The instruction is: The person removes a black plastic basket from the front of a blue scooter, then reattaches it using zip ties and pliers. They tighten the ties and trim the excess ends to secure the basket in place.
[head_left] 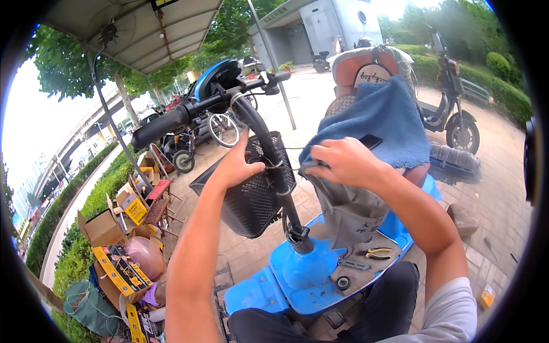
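Observation:
My left hand (240,166) grips the rim of a black mesh basket (243,208) beside the scooter's bent steering column (280,188), index finger pointing up. My right hand (337,160) is closed near a thin black cable, over the edge of a blue towel (372,114) draped on the seat; what its fingertips hold is unclear. A dark phone (370,142) lies on the towel, and grey fabric (349,211) hangs below. The black handlebar (160,126) is at upper left. Pliers (374,252), a wrench (353,264) and a small round part (343,282) lie on the blue scooter's floorboard (323,240).
Cardboard boxes (103,228), a green bag (88,308) and a folding stool (155,211) line the hedge at left. Other scooters stand behind, including a black one (452,114) at right. A rock (463,220) lies right of the blue scooter, and a canopy pole (274,86) rises behind.

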### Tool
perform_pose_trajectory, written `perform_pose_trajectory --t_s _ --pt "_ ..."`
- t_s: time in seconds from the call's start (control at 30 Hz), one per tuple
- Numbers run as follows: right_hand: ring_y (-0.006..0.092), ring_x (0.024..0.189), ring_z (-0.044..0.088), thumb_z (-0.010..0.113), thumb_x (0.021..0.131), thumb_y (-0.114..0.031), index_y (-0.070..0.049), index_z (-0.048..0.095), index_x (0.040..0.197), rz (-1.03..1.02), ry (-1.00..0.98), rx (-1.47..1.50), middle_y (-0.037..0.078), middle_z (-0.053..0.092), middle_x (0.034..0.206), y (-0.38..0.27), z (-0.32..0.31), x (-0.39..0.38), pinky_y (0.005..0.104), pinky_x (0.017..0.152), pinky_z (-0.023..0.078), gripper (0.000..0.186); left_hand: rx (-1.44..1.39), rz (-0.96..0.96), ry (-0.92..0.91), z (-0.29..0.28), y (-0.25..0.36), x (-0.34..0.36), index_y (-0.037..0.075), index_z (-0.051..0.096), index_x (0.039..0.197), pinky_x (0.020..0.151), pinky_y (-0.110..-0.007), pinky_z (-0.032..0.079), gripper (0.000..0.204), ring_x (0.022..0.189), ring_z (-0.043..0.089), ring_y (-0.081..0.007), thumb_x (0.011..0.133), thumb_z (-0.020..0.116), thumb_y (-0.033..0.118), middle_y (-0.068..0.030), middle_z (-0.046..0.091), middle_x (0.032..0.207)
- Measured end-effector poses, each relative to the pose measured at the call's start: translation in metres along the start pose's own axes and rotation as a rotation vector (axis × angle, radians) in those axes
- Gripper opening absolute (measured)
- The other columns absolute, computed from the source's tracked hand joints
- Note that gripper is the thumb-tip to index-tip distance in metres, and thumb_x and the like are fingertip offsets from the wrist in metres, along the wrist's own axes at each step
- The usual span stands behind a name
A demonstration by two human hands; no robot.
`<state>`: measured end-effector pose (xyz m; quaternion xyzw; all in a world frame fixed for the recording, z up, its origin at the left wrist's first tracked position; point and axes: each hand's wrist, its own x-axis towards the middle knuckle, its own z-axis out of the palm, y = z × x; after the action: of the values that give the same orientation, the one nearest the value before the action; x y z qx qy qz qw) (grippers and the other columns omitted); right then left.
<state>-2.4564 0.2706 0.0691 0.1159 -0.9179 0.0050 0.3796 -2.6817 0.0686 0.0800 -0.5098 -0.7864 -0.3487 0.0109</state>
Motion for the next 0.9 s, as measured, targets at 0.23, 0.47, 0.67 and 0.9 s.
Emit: perform_pose_trajectory --t_s 0.23,0.47,0.67,0.9 --pt "0.0308 0.055 0.055 0.072 0.078 -0.017 -0.003 0.053 0.069 0.099 0.134 -0.050 0.011 0.051 0.061 0.019 -0.092 -0.075 0.0395 0.051 0.043 0.026 0.407 -0.097 0.084 0.004 -0.017 -0.003 0.006 0.006 0.152 0.108 -0.040 0.036 0.113 0.132 0.037 -0.0458 0.069 0.078 0.031 -0.0343 0.015 0.150" --pt "0.0106 0.056 0.036 0.066 0.088 -0.017 0.000 0.052 0.072 0.642 0.278 0.002 0.005 0.040 0.060 0.037 -0.159 -0.133 0.0285 0.051 0.032 0.027 -0.107 0.070 0.478 0.017 0.035 -0.010 -0.006 0.040 0.136 0.105 -0.040 0.037 0.062 0.121 0.052 -0.0357 0.084 0.062 0.019 -0.0278 0.056 0.124" --pt "0.0073 0.056 0.041 0.063 0.093 -0.030 -0.005 0.060 0.076 0.736 0.453 0.839 -0.004 0.048 0.063 -0.029 -0.090 -0.052 0.0252 0.051 0.035 0.030 -0.122 0.284 -0.014 0.149 0.155 -0.141 -0.009 0.002 0.147 0.114 -0.045 0.023 0.134 0.142 0.019 -0.0414 0.058 0.088 0.042 -0.0325 0.017 0.150" --pt "0.0158 0.084 0.057 0.054 0.094 -0.049 -0.004 0.063 0.103 1.104 0.226 1.504 0.009 0.062 0.096 -0.108 -0.007 -0.021 0.0324 0.072 0.047 0.047 -0.592 -0.067 0.228 0.171 0.079 -0.176 -0.001 0.020 0.147 0.090 -0.038 0.050 0.097 0.107 0.062 -0.0278 0.071 0.079 0.011 -0.0213 0.061 0.119"
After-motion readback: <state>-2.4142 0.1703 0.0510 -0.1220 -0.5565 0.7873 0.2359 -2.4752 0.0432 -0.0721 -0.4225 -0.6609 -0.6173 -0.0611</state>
